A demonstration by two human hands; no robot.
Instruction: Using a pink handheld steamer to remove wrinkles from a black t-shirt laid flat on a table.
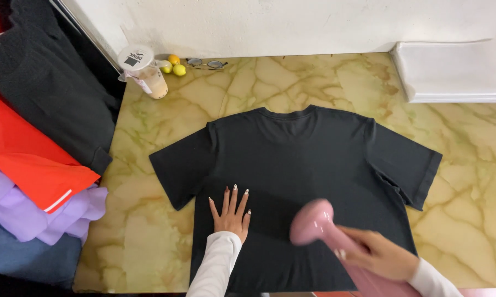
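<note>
**A:** Where does the shirt lie?

**B:** The black T-shirt (pixel 297 181) is spread flat on the marbled yellow-green tabletop (pixel 467 220), collar toward the wall, both sleeves out to the sides.

**A:** And the hands?

**B:** The left hand (pixel 231 212) rests palm down on the shirt's lower left part, fingers spread and straight, pressing the cloth flat. A white sleeve (pixel 215 269) covers the forearm. The right hand (pixel 380 254) is closed around the handle of a pink handheld steamer (pixel 319 225), over the shirt's lower right part.

**A:** Does the steamer's head touch the cloth?

**B:** It is blurred, so I cannot tell; it looks at least very close to the fabric, just right of the left hand.

**A:** What else lies around the shirt?

**B:** Left of the shirt, off the table's edge, a pile of clothes (pixel 33 154): black, red, lilac and blue. Beyond the shirt's left sleeve, near the wall, a plastic jug with a white lid (pixel 143 71), then small yellow and orange fruits (pixel 173 65), then a pair of glasses (pixel 206 64). Beyond the right sleeve, against the wall, a white ledge-like object (pixel 456 71).
</note>
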